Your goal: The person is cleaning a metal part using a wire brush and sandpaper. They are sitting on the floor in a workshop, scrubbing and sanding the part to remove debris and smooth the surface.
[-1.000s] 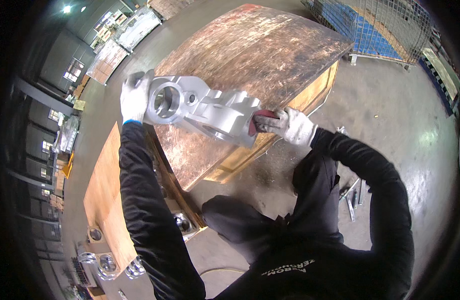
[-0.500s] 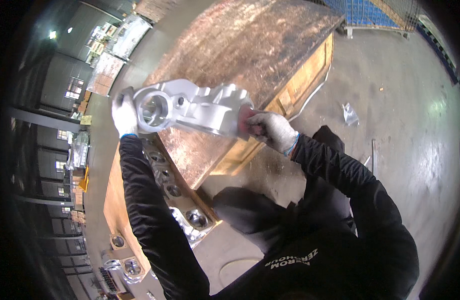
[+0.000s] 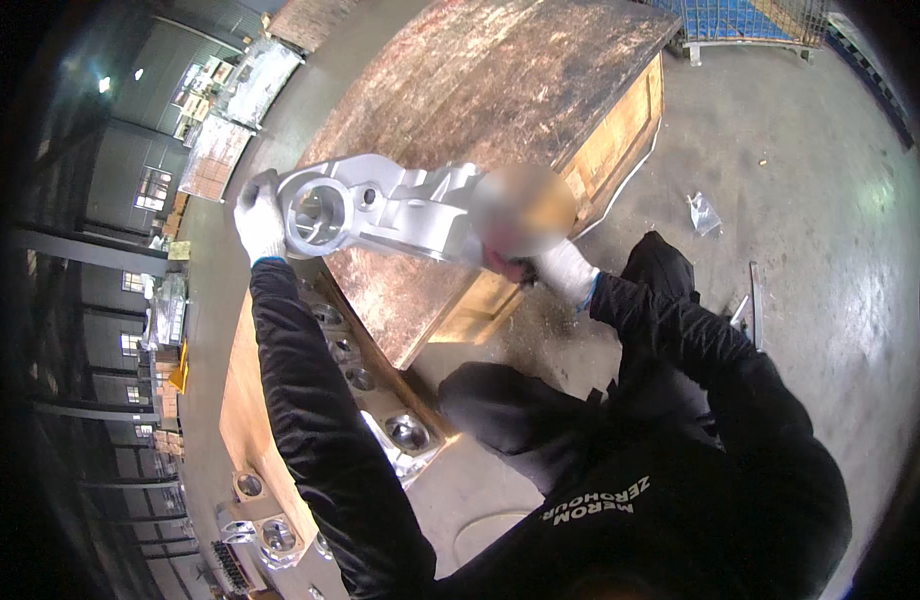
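Observation:
My left hand (image 3: 261,215), in a white glove with grey fingers, grips the ring-shaped end of a silver cast metal housing (image 3: 405,215). The housing is held level above a worn wooden crate top, its round bore close to that hand. At its other end my right hand (image 3: 568,270), gloved too, is closed on a dark red abrasive pad (image 3: 503,262). The pad lies against or just below the housing's end; a blurred patch hides the exact contact and most of the right fingers.
The large wooden crate (image 3: 430,110) stands in front of me. An open wooden box (image 3: 242,385) at left holds several similar castings (image 3: 408,432). More castings (image 3: 278,535) sit at lower left. A clear plastic bag (image 3: 704,213) lies on the floor; a wire cage (image 3: 750,25) stands beyond.
My right hand with the red pad has moved slightly down along the housing's end. The left hand keeps its grip, and the whole view has shifted a little.

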A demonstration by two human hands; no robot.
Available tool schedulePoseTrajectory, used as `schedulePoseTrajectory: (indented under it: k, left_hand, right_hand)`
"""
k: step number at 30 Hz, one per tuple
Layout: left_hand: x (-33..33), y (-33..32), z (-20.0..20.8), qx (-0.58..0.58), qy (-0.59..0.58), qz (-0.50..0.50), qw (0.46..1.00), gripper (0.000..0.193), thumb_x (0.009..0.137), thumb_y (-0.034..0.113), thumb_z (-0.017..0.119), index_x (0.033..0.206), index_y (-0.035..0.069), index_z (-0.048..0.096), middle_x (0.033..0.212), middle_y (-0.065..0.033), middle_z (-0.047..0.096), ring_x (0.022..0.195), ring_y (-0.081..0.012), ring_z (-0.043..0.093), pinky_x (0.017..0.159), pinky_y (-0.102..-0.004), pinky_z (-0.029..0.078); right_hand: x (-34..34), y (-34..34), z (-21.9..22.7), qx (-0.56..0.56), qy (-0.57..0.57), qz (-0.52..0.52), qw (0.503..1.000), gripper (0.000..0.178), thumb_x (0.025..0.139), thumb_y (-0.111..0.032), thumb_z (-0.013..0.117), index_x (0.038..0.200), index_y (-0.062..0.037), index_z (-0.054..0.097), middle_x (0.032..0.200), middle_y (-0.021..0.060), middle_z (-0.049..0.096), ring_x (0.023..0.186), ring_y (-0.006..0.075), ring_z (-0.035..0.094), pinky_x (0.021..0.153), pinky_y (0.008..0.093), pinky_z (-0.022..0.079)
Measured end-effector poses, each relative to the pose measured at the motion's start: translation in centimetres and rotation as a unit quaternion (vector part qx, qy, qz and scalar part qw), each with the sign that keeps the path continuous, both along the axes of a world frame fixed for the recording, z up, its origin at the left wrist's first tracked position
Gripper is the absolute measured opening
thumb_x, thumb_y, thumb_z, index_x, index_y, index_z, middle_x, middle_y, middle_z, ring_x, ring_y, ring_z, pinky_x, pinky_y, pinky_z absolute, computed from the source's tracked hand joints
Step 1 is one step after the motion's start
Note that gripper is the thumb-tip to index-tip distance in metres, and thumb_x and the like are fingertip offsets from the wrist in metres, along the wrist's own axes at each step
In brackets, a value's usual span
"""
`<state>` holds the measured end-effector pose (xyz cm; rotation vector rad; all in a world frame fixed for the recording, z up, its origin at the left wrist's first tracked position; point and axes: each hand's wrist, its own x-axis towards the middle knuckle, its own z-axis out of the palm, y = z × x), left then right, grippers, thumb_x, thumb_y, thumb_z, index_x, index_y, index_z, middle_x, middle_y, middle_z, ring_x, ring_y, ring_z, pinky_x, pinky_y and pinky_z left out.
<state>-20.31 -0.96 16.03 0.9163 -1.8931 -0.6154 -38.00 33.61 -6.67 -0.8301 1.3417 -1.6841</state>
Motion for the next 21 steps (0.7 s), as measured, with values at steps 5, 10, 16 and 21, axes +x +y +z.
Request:
schedulePoseTrajectory:
  k: [5, 10, 16, 21]
  left_hand:
    - [-0.5, 0.6, 0.6, 0.021, 0.009, -0.004, 1.000, 0.026, 0.095, 0.019, 0.070, 0.108, -0.002, 0.078, 0.101, -0.0093, 0.077, 0.092, -0.0169, 0.068, 0.086, -0.0314, 0.053]
    - [-1.1, 0.8, -0.2, 0.039, 0.010, -0.004, 0.999, 0.032, 0.093, 0.024, 0.072, 0.110, -0.002, 0.077, 0.101, -0.0107, 0.077, 0.091, -0.0185, 0.068, 0.086, -0.0322, 0.052]
    - [-0.8, 0.5, 0.6, -0.004, -0.015, -0.027, 1.000, 0.032, 0.094, 0.023, 0.070, 0.113, -0.002, 0.077, 0.106, -0.0120, 0.077, 0.099, -0.0198, 0.068, 0.093, -0.0327, 0.051]
    - [0.4, 1.2, 0.8, 0.009, -0.028, -0.044, 0.999, 0.031, 0.096, 0.019, 0.067, 0.118, -0.002, 0.076, 0.114, -0.0114, 0.075, 0.103, -0.0187, 0.067, 0.094, -0.0305, 0.050]
  right_hand:
    - [-3.9, -4.5, -3.2, -0.222, 0.020, -0.045, 0.974, 0.027, 0.097, -0.001, 0.054, 0.121, 0.0023, 0.065, 0.102, 0.0116, 0.070, 0.078, 0.0169, 0.066, 0.072, 0.0242, 0.058]
    - [-0.6, -6.2, -4.5, -0.171, 0.082, -0.173, 0.966, 0.039, 0.086, 0.002, 0.057, 0.122, -0.0023, 0.069, 0.098, 0.0146, 0.074, 0.079, 0.0224, 0.072, 0.069, 0.0311, 0.060]
    - [-3.8, -1.0, -4.4, -0.123, 0.669, -0.039, 0.732, 0.061, 0.088, -0.018, 0.062, 0.148, -0.0186, 0.054, 0.114, 0.0127, 0.070, 0.075, 0.0263, 0.067, 0.063, 0.0404, 0.061]
    - [-12.9, -4.8, -1.0, -0.195, 0.678, 0.186, 0.685, 0.048, 0.096, -0.021, 0.053, 0.144, -0.0189, 0.056, 0.137, 0.0128, 0.061, 0.101, 0.0305, 0.063, 0.081, 0.0429, 0.058]
